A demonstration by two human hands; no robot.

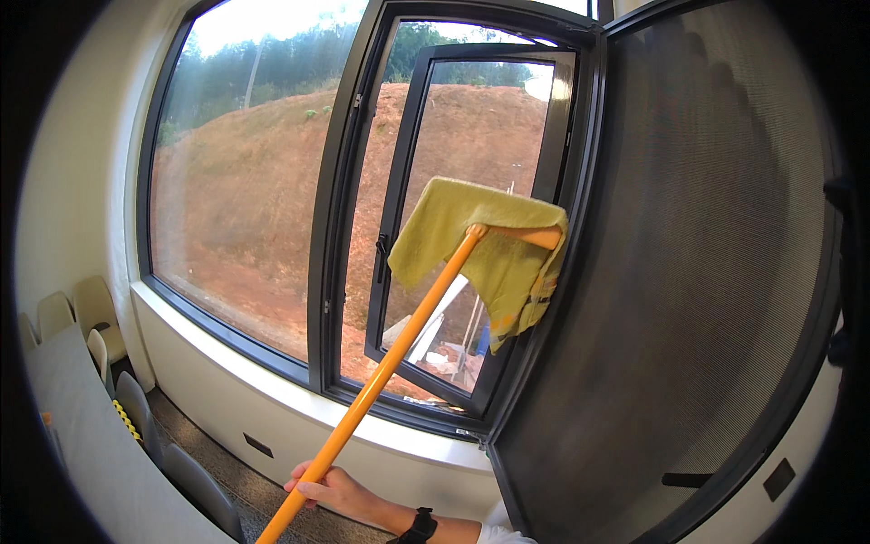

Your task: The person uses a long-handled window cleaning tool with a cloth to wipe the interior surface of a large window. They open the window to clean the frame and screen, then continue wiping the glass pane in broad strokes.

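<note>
My right hand [333,491], with a dark watch on its wrist, grips an orange pole [391,360] near the bottom of the view. The pole slants up to a T-shaped orange head [537,236], over which a yellow-green cloth [469,204] hangs in folds. Behind the cloth stands a dark-framed casement window [476,136], swung outward on its right side. The cloth covers part of its pane and right frame; whether it touches the glass I cannot tell. My left hand is out of view.
A dark-framed mesh screen [707,238] stands swung inward on the right. To the left is a fixed window pane [245,190] above a white sill [224,347]. A grey table [102,435] and several chairs [197,483] line the lower left. Outside rises a reddish earth bank [265,156].
</note>
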